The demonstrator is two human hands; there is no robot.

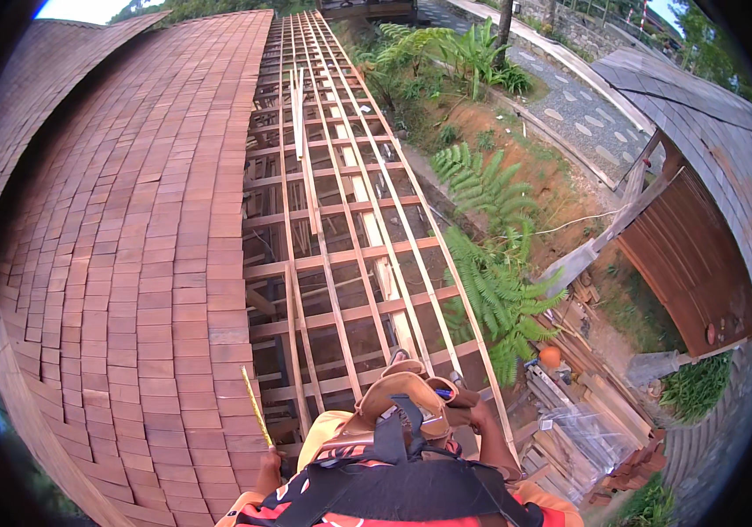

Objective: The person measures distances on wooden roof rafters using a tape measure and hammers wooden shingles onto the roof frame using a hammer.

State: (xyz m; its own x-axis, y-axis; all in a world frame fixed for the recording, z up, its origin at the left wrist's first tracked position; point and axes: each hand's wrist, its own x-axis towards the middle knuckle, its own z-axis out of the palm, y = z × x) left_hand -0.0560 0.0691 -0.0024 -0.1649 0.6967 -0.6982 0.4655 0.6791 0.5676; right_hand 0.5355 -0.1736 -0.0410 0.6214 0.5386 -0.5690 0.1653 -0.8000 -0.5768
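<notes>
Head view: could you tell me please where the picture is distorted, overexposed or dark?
In the head view, the shingled roof bends toward the left rim; in the head view, the sky at the top left is washed out almost white; in the head view, shade darkens the gaps beneath the timber frame.

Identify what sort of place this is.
Probably an outdoor roof under construction or repair: reddish-brown rectangular shingles cover one part, pale wooden open framing lies beside them, and brown timber planks lie below.
</notes>
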